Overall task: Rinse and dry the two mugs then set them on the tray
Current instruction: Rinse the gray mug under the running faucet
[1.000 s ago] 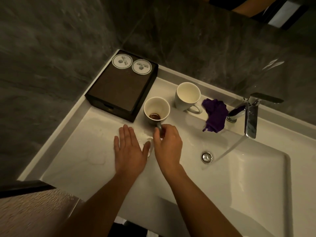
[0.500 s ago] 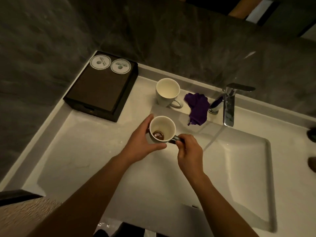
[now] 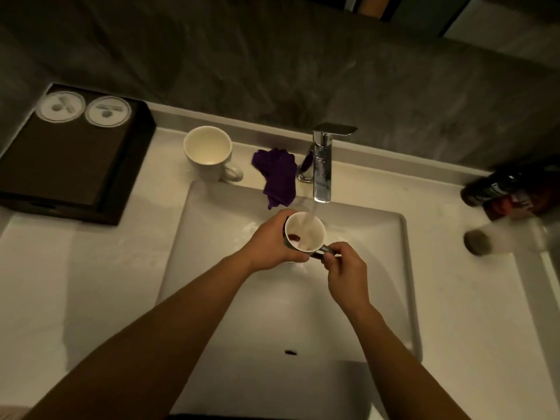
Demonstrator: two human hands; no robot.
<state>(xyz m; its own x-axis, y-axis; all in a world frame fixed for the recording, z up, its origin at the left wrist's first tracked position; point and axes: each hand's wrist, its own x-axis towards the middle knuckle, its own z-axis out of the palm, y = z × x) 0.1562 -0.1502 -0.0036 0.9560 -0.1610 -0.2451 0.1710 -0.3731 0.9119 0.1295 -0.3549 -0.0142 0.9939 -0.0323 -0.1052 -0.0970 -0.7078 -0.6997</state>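
Note:
A grey mug (image 3: 304,231) with a white inside and a brown stain at its bottom is held over the basin, under the running stream from the chrome tap (image 3: 322,165). My left hand (image 3: 269,241) wraps its body. My right hand (image 3: 345,268) pinches its handle. A second, white mug (image 3: 209,153) stands upright on the counter behind the basin, handle to the right. A purple cloth (image 3: 277,174) lies crumpled between that mug and the tap. The dark tray (image 3: 69,156) sits at the back left with two round white coasters on it.
The white basin (image 3: 212,213) fills the middle of the counter. At the right edge lie a dark bottle (image 3: 512,189) and a pale tube-like container (image 3: 497,241), both blurred. A dark stone wall runs behind the counter.
Both hands lifted the stained mug from beside the tray and carried it right, over the basin and under the running water. My view shifted right with it.

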